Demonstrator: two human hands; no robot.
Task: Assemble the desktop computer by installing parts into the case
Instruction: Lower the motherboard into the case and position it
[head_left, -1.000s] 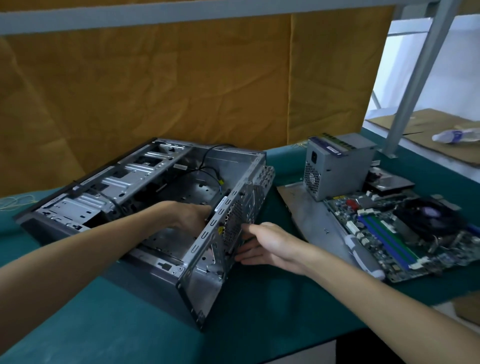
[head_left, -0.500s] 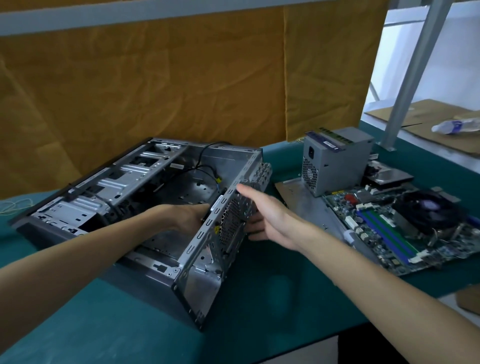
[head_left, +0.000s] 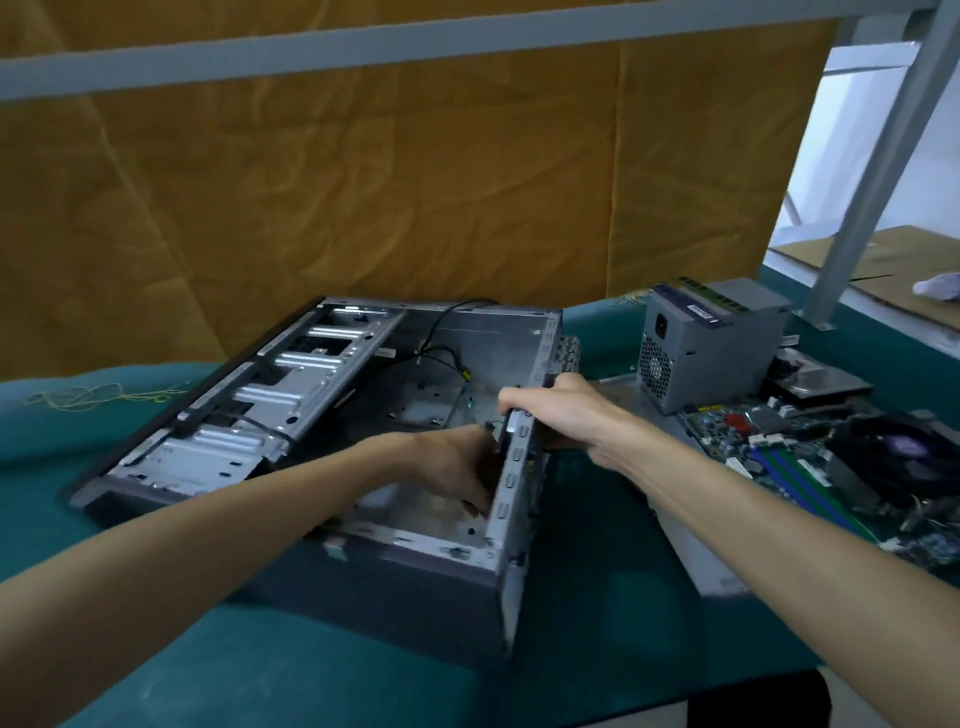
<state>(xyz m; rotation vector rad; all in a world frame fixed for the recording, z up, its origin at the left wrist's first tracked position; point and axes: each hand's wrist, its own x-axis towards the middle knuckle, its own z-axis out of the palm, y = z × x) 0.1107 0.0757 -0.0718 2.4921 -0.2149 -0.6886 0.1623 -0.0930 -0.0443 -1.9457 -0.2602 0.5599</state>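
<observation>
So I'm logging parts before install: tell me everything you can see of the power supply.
The power supply is a grey metal box standing on the green table, right of the case and behind the motherboard. Its near face has a socket and honeycomb vent; a dark label lies on top. Neither hand touches it.

Orange cloth backdrop (head_left: 363, 182), grey metal frame (head_left: 415, 39), green tabletop (head_left: 597, 623).

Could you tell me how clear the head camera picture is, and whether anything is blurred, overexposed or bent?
Head view: soft throughout; the white object at far right is smeared; the bright opening behind the grey post is washed out; the wide lens bows the overhead beam.
</observation>
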